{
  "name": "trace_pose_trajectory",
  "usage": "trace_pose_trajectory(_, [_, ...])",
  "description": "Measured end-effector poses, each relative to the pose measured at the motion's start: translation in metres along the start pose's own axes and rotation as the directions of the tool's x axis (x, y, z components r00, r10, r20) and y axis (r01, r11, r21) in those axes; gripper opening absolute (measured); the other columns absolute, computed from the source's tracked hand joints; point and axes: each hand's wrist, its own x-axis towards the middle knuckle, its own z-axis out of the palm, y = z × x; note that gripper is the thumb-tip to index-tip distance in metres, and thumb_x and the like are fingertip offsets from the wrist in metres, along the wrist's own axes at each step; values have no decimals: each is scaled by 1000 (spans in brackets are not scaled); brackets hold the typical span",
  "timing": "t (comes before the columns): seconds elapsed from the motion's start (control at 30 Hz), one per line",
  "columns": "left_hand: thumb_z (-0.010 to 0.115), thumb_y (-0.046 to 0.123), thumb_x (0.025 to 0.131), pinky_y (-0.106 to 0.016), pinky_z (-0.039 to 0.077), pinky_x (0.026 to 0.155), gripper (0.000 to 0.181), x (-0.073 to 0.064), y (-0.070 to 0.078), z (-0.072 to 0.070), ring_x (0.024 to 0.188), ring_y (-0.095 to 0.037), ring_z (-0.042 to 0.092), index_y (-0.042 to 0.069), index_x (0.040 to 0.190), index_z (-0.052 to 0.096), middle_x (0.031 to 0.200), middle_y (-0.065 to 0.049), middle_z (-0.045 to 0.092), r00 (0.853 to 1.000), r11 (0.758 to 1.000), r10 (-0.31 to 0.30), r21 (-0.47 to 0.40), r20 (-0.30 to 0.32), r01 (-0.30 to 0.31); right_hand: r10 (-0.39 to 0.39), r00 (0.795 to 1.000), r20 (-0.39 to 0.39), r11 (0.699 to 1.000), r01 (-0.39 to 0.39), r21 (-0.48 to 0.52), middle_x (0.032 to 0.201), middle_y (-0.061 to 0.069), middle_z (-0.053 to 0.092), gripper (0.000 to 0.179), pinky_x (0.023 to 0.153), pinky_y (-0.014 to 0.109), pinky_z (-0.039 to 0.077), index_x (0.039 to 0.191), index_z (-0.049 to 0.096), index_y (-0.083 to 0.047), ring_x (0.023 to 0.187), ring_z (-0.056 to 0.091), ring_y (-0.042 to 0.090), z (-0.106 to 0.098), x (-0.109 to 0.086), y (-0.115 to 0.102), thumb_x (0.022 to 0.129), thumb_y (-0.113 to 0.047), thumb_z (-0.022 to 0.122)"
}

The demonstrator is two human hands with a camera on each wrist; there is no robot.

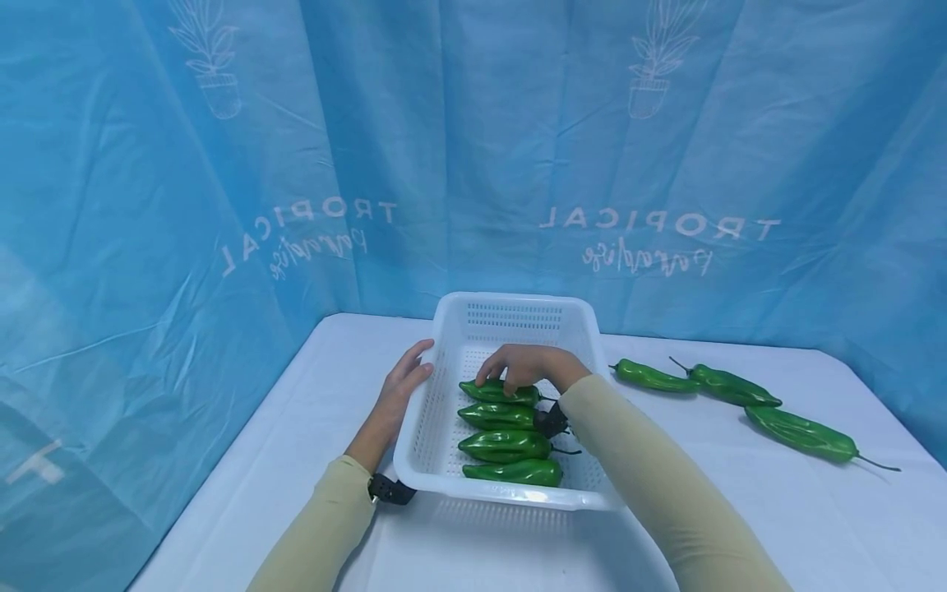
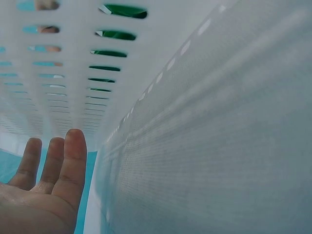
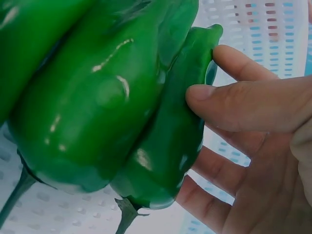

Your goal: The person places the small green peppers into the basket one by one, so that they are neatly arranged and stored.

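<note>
A white perforated plastic basket [image 1: 510, 301] stands on the table with several green peppers [image 1: 503, 446] lying side by side in it. My right hand [image 1: 522, 364] reaches inside and holds the farthest green pepper [image 1: 527, 396]. Up close in the right wrist view, thumb and index finger pinch that same pepper [image 3: 165, 139], which lies against a larger pepper [image 3: 92, 122]. At the basket's left side, my left hand [image 1: 402, 385] rests on the outer wall. Its fingers [image 2: 74, 156] look extended beside the slotted wall in the left wrist view.
To the right of the basket, three more green peppers [image 1: 806, 433] lie on the white-covered table [image 1: 710, 501]. A blue printed curtain [image 1: 488, 164] hangs behind and along the left side. Raised basket walls surround the right hand.
</note>
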Motion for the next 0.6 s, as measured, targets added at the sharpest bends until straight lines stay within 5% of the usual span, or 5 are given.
trace_pose_trajectory(0.6, [47, 37, 101, -49, 59, 94, 49, -1, 1, 0, 131, -40, 53, 36, 149, 34, 155, -6, 38, 1000, 1000, -11, 5, -5, 11, 16, 1000, 4, 998, -16, 59, 136, 12, 61, 54, 97, 39, 56, 119, 68, -27, 129, 55, 27, 3, -1, 2, 81, 12, 63])
